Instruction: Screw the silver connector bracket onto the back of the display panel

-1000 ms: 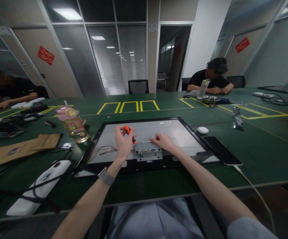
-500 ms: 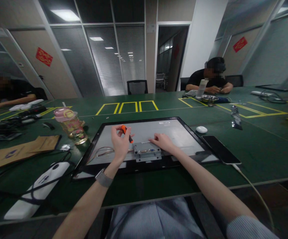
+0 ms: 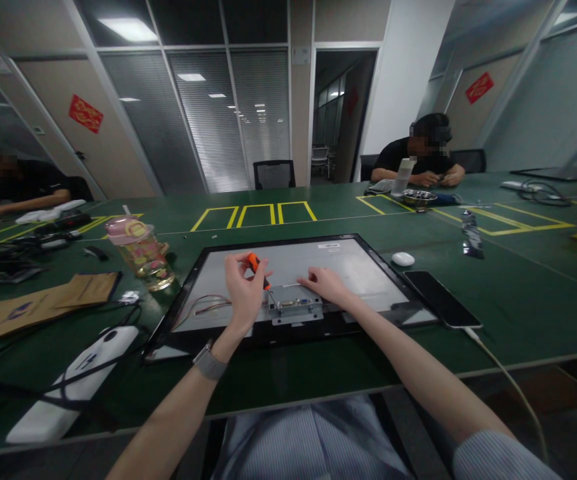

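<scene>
Green table (image 3: 318, 220), glass partitions (image 3: 208, 120), ceiling lights (image 3: 123, 27).

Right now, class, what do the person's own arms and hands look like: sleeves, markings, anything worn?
The left hand and right hand are gloveless. The left wrist carries a watch with a grey band. Both forearms are uncovered. A pale blue, finely striped sleeve shows only near the right elbow. No markings are visible.

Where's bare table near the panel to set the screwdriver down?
Bare table lies right of the phone, and a strip runs between the far edge of the panel and the yellow boxes. Left is crowded: bottle, envelope, white device. The left hand holds the screwdriver.
</scene>
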A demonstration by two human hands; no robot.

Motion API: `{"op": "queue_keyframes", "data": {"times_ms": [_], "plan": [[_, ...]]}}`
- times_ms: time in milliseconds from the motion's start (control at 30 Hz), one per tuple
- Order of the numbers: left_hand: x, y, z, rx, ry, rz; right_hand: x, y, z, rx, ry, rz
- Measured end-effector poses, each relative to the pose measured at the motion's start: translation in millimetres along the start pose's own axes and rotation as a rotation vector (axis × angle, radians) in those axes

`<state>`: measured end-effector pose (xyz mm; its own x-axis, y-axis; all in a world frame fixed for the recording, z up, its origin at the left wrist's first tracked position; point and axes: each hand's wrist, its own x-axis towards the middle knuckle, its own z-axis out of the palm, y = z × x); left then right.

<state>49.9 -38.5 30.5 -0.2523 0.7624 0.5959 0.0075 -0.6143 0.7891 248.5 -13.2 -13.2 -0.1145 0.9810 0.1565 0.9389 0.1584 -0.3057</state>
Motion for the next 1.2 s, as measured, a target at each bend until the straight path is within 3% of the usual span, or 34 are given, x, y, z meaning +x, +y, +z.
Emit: {"op": "queue_keyframes", "data": {"times_ms": [200, 400, 533, 600, 767, 1000, 1200], "plan": [[-9.5, -0.4, 0.1, 0.043, -0.070, 0.149, -0.3, 0.6, 1.1, -0.008, 0.012, 0.002], [-23.0, -2.2, -2.1, 0.013, -0.334, 0.333, 1.1, -0.6, 2.0, -0.031, 0.013, 0.024], [-25.4, 3.3, -1.8, -0.047, -0.426, 0.262, 0.2, -2.0, 0.8, -0.039, 0.016, 0.026], [-23.2, 8.1, -1.3, -0.060, -0.401, 0.210, -0.9, -2.7, -0.5, -0.033, 0.021, 0.016], [-13.5, 17.9, -0.3, 0.050, -0.172, 0.193, -2.3, -3.6, -2.2, -0.016, 0.015, 0.021], [-6.4, 14.9, -1.3, -0.085, -0.292, 0.049, -2.8, -2.5, -1.1, -0.008, 0.029, 0.023], [0.4, 15.0, -4.3, 0.024, -0.201, 0.101, -3.3, -2.6, -2.2, -0.023, 0.022, 0.014]]}}
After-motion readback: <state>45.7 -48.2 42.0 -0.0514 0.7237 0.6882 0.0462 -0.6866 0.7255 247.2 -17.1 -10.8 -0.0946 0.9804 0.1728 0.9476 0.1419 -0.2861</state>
